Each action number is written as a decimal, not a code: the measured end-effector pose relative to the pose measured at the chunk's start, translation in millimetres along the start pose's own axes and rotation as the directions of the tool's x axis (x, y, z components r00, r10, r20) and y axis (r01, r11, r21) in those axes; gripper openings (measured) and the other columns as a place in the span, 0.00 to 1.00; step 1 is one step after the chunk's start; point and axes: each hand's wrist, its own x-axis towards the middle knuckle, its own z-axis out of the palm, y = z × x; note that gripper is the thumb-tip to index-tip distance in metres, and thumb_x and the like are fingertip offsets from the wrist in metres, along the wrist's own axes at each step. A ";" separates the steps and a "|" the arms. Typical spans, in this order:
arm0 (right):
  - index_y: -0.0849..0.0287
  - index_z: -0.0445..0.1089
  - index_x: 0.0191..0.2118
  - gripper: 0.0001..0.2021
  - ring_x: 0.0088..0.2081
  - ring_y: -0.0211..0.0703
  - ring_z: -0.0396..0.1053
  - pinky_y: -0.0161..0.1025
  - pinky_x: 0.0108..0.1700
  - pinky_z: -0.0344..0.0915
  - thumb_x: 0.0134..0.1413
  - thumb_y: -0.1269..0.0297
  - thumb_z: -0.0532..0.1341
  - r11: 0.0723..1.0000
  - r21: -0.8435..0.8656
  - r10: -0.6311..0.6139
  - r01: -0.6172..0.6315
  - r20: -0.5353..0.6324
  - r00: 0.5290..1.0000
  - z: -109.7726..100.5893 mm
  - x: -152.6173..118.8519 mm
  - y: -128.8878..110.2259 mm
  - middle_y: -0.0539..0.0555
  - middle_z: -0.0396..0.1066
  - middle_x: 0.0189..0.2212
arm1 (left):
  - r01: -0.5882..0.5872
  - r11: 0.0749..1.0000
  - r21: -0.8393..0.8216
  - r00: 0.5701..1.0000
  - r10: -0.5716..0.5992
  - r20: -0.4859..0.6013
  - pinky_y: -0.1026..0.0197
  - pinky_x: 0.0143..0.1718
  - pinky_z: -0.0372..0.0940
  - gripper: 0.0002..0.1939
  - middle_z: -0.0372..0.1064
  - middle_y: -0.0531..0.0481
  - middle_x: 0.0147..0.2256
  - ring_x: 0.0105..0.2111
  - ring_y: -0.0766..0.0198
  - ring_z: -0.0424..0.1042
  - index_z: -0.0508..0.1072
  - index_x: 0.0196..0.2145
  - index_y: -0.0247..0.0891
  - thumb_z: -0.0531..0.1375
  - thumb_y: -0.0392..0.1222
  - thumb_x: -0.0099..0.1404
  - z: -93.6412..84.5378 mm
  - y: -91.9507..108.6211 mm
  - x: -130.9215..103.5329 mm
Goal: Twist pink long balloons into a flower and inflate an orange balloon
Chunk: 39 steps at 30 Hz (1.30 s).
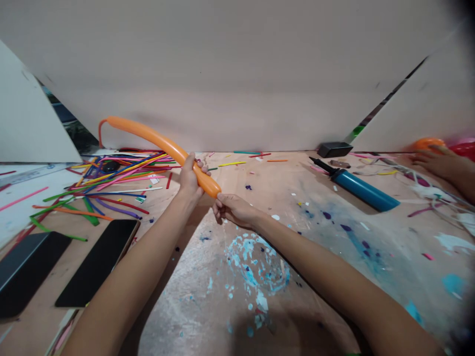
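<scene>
A long orange balloon (152, 135), inflated except for a thin limp tail at its far left end, slants across the middle of the view. My left hand (192, 177) is wrapped round it near its lower right end. My right hand (234, 208) pinches the tip of that end with thumb and fingers. To the left of my left hand lies a loose pile of uninflated balloons (129, 170) in many colours.
A blue hand pump (365, 189) and a black box (335, 149) lie at the right. Two dark phones (98, 262) rest at the lower left. Another person's hand (436, 160) is at the far right, beside an orange balloon (429, 143). White panels (237, 74) stand behind.
</scene>
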 end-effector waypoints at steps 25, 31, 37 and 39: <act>0.59 0.61 0.26 0.22 0.21 0.36 0.66 0.36 0.24 0.62 0.53 0.45 0.65 1.000 -0.004 -0.002 0.002 -0.002 1.000 -1.2 0.8 1.1 0.49 0.69 0.22 | -0.054 0.998 0.016 0.997 0.053 0.064 0.70 0.18 0.58 0.18 0.56 0.62 0.17 0.14 0.75 0.58 0.61 0.26 0.38 0.67 0.48 0.58 -0.8 0.0 -0.4; 0.59 0.61 0.25 0.22 0.22 0.36 0.66 0.36 0.25 0.62 0.52 0.45 0.65 1.000 -0.008 0.000 0.000 -0.003 1.000 -0.5 0.4 0.5 0.49 0.69 0.22 | -0.056 0.998 0.031 0.998 0.055 0.037 0.69 0.18 0.58 0.18 0.57 0.61 0.17 0.14 0.74 0.58 0.61 0.25 0.39 0.66 0.48 0.59 0.3 -0.4 -1.6; 0.59 0.61 0.25 0.22 0.22 0.36 0.65 0.35 0.25 0.62 0.53 0.45 0.65 1.000 -0.011 -0.003 0.003 -0.004 1.000 0.3 0.4 -0.1 0.49 0.68 0.21 | -0.068 0.997 0.040 0.997 0.066 0.042 0.69 0.19 0.58 0.20 0.57 0.61 0.17 0.14 0.74 0.59 0.60 0.26 0.39 0.67 0.50 0.57 -1.5 -1.6 0.6; 0.59 0.62 0.25 0.22 0.22 0.36 0.66 0.35 0.25 0.62 0.52 0.45 0.65 1.000 -0.007 -0.004 0.004 -0.007 1.000 0.2 0.5 0.0 0.49 0.68 0.21 | -0.062 0.998 0.034 0.997 0.060 0.039 0.69 0.19 0.59 0.20 0.57 0.61 0.17 0.14 0.74 0.58 0.60 0.26 0.39 0.67 0.51 0.56 -2.1 -1.9 1.7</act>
